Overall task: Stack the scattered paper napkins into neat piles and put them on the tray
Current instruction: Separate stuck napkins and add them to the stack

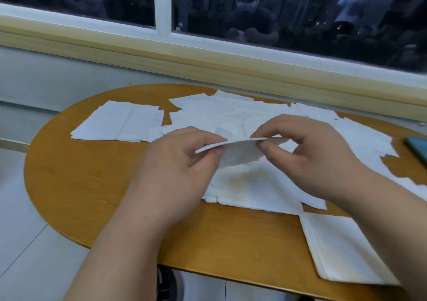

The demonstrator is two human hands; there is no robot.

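Table edge (44,206), napkin (240,153) above central pile (256,186)

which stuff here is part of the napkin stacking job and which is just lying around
Job: held napkin, pinched by left hand and right hand; scattered napkins; stacked pile at front right. No tray in view.
Lying about: dark flat object at the right edge of the table.

At right edge dark flat object (418,148) cut off, napkin stack (342,250) partly hidden behind right forearm (397,220)
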